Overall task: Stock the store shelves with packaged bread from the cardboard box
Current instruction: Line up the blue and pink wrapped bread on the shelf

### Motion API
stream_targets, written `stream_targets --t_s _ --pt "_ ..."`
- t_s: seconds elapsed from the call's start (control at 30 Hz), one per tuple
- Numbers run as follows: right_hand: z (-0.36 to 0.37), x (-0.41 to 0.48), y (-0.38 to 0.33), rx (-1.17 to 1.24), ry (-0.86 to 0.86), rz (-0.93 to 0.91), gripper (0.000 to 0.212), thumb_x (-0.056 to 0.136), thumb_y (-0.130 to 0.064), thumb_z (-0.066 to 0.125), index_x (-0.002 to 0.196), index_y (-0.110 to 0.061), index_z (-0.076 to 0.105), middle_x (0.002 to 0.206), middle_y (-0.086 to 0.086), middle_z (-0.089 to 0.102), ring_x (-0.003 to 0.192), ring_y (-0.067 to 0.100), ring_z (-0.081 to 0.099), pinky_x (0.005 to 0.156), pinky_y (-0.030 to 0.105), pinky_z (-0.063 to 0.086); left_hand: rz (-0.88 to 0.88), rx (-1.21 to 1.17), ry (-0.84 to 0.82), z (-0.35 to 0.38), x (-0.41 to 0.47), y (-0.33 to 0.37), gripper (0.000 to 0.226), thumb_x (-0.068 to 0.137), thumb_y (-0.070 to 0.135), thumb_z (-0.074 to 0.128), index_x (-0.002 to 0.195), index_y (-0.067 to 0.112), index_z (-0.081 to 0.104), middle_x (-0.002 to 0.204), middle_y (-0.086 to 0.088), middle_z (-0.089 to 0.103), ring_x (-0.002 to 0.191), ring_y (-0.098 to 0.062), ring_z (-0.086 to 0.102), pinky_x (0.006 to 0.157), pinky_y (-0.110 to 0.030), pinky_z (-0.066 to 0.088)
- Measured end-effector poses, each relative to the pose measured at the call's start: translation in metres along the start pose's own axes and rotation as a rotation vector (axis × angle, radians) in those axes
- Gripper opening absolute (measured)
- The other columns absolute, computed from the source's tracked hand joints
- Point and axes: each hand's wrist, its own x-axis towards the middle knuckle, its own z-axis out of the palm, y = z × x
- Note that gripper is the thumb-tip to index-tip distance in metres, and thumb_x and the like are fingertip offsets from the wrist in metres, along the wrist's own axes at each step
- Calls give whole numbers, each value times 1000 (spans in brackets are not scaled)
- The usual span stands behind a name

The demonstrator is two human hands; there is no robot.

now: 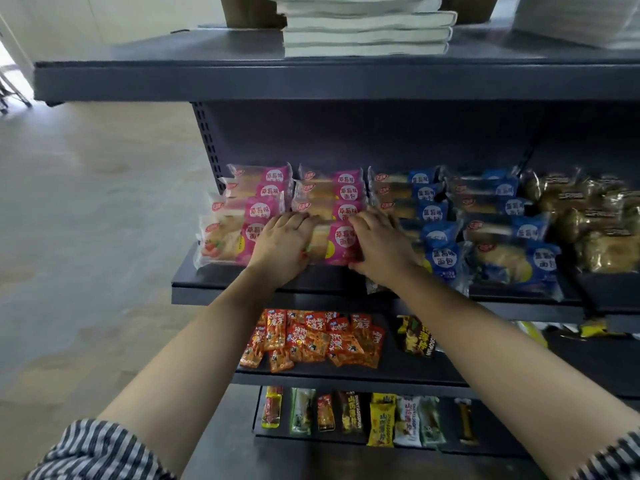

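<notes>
L hand (pixel 280 249) & R hand (pixel 381 249) gripped the pink bread pack (pixel 337 242) by its ends, setting it on the shelf (pixel 207 282). Next, prob.: let go, fetch another.

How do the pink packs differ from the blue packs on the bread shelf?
Pink packs have pink labels, blue packs blue ones. Pink packs sit left of blue packs. The left hand and right hand grip the front pink pack; neither grips a blue pack. Both hold bread.
</notes>
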Motion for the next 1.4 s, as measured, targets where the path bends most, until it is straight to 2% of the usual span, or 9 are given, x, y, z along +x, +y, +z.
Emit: stream_targets --t_s 0.17,0.33,0.4,0.47,0.57,0.77,0.97,1.17,1.4 --pt "5 3 -9 -18 41 62 88 71 -41 81 142 -16 35 144 5 40 141 29 28 119 48 18 -30 130 -21 7 4 5 78 85 30 70 150 21 29 153 -4 38 143 -23 31 121 -37 7" --pt "10 0 -10 -41 118 67 84 69 -35 83 138 -13 40 138 7 43 139 29 32 119 48 20 64 154 122 9 3 -4 74 64 26 83 131 16 55 117 -7 63 111 -30 57 111 -43 32" --pt "11 0 -8 -47 122 71 84 69 -35 83 138 -12 40 139 8 43 140 29 31 119 49 20 96 141 172 13 4 -8 75 58 22 86 127 13 59 111 -8 65 106 -31 60 108 -45 36" --pt "12 2 -8 -59 100 75 85 70 -36 82 139 -12 39 140 7 42 141 30 29 119 49 18 98 122 156 14 5 -6 77 65 21 83 136 13 53 125 -9 62 119 -30 56 116 -43 27" --pt "11 7 -9 -72 56 82 86 71 -39 81 141 -13 36 141 6 40 142 29 27 119 49 16 43 125 19 13 7 -3 83 82 26 70 152 14 28 153 -7 39 144 -24 32 121 -36 0" --pt "11 10 -12 -98 25 107 84 71 -38 81 139 -13 38 140 5 42 141 28 29 118 52 15 -37 202 -36 14 8 6 88 87 33 62 156 13 12 161 -5 25 150 -20 15 116 -42 -18" --pt "12 9 -12 -91 29 126 84 71 -41 80 140 -16 37 142 4 41 142 28 27 118 54 8 -105 161 -36 17 5 11 87 87 31 63 156 17 12 161 -2 23 151 -18 11 115 -48 -19" --pt "13 8 -13 -98 23 136 84 73 -42 78 140 -16 36 144 3 39 142 27 28 117 55 9 -111 127 -12 18 4 11 84 83 28 66 154 18 20 159 -2 28 149 -20 18 117 -46 -16" --pt "12 5 -16 -124 29 130 88 74 -38 78 145 -14 31 148 6 33 143 30 24 117 55 14 -95 112 -16 17 5 8 86 84 29 64 155 18 17 159 -2 27 149 -20 16 119 -45 -14"
